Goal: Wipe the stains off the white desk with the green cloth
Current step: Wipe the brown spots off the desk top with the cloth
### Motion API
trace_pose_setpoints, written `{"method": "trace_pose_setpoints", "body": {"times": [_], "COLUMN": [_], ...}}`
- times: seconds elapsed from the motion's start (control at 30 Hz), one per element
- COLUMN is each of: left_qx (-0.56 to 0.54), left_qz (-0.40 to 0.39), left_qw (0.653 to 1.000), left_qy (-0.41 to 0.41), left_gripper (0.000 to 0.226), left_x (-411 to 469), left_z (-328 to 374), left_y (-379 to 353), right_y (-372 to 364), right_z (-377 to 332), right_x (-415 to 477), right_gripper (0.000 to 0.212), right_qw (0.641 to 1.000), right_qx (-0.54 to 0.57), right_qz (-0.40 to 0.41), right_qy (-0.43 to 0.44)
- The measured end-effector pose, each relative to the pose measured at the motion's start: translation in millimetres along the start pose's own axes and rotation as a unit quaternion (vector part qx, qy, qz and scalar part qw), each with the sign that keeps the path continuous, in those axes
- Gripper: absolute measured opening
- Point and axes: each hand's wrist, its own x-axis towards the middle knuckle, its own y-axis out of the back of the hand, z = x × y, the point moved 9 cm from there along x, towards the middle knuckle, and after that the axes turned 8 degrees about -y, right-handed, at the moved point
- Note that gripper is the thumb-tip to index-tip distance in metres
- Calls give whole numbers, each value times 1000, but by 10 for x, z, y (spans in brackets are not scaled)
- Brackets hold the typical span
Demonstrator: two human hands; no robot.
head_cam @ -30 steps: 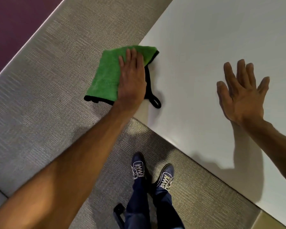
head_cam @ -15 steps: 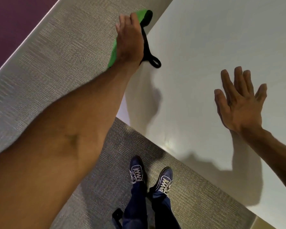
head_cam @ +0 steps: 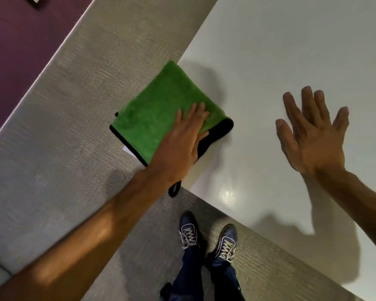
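The left hand (head_cam: 180,146) presses flat, fingers extended, on the green cloth (head_cam: 161,118) overhanging the white desk (head_cam: 280,51) corner; at its 3 o'clock, the right hand (head_cam: 313,135) rests spread open.

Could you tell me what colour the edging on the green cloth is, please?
Black: the green cloth has black edging, clearest in the head view.

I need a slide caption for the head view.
Left hand presses green cloth on white desk corner; right hand open.
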Motion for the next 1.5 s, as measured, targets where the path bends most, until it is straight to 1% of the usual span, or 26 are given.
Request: {"method": "trace_pose_setpoints", "body": {"times": [0.07,0.1,0.17,0.23,0.27,0.33,0.4,0.53,0.73,0.93,1.03,1.1,1.17,1.3,1.5], "left_qx": [107,162,221,246,259,277,276,280,258,182,133,126,129,108,115], "left_qz": [-68,-85,-89,-89,-83,-58,-35,-12,17,50,67,80,94,108,108], "left_qw": [991,982,970,965,962,959,960,960,959,966,960,953,948,949,943], "left_qy": [-40,-46,-38,-34,-35,-29,-12,19,112,176,236,263,276,277,292], "left_gripper": [54,60,71,81,81,74,68,63,59,61,64,66,64,59,59], "left_x": [-15,2,54,76,89,130,194,366,850,1199,1409,1465,1468,1321,571], "left_z": [25,-40,-194,-285,-297,-316,-357,-472,-789,-1019,-1198,-1259,-1269,-1292,-1292], "left_y": [-222,-248,-204,-197,-196,-190,-175,-142,-6,126,229,273,313,355,388], "right_y": [3,-2,-1,-4,-9,-10,0,15,38,-2,-18,-25,-31,-28,-7], "right_z": [9,18,23,15,14,18,12,-14,-45,-2,19,28,46,40,15], "right_x": [5,10,9,11,20,25,20,19,13,7,18,23,25,16,-3], "right_gripper": [64,64,64,64,65,66,67,68,68,67,67,66,66,66,67], "right_qw": [1000,1000,1000,1000,1000,1000,999,1000,999,999,999,999,999,998,996], "right_qx": [-7,-11,-21,-25,-24,-28,-36,-27,-8,-7,0,-7,-15,-8,8], "right_qz": [2,1,8,9,5,-1,-2,-11,-30,-42,-44,-40,-43,-52,-74], "right_qy": [-1,-3,1,6,4,0,-3,-3,-11,-21,-25,-22,-24,-31,-41]}}
